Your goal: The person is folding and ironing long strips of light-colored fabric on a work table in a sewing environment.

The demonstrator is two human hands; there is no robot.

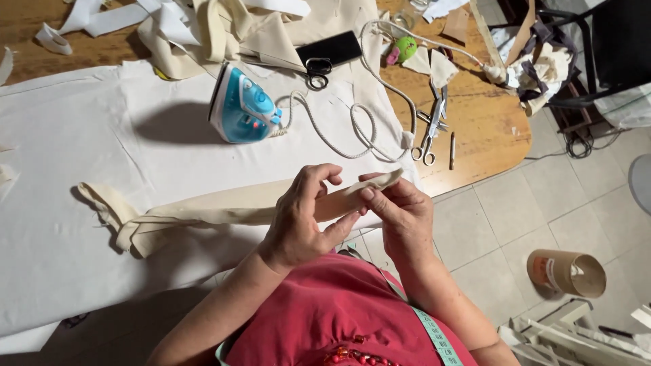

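Note:
A long folded strip of cream fabric (210, 207) lies across the white cloth-covered table (61, 224), its left end doubled back. My left hand (302, 220) grips the strip near its right end, fingers wrapped over it. My right hand (400, 213) pinches the strip's right tip between thumb and fingers. Both hands are close together at the table's near edge, above my red top.
A blue and white iron (241, 107) stands upright at the table's middle, its corded cable (352, 125) looping right. Scissors (432, 129) and a pen lie on bare wood at right, black-handled scissors (316, 73) farther back. Fabric scraps pile at the back. A cardboard tube (568, 272) lies on the tiled floor.

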